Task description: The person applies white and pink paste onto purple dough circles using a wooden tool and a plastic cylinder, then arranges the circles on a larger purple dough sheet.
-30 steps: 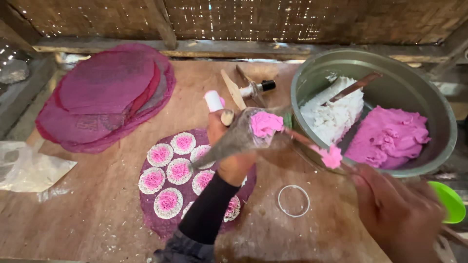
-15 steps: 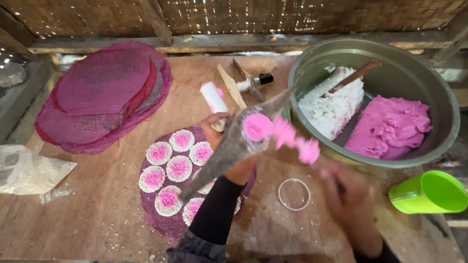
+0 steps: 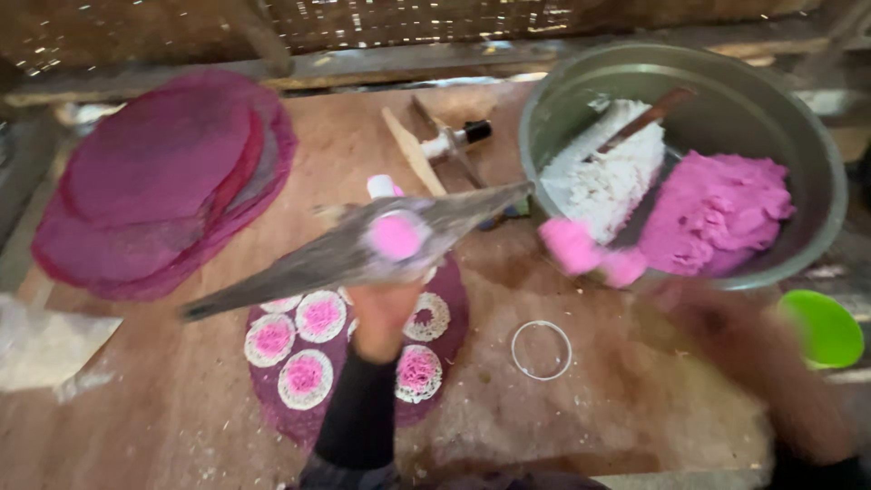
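Black sleeve: on left arm, nearest.
Left hand: closed round a grey cone bag, pink dough at its mouth.
Right hand: blurred; pink lump at fingertips, grip unclear.
Purple sheet: under left hand, carrying white-and-pink rounds.
Ring: between the hands.
Bowl: beyond right hand, white and pink dough inside.
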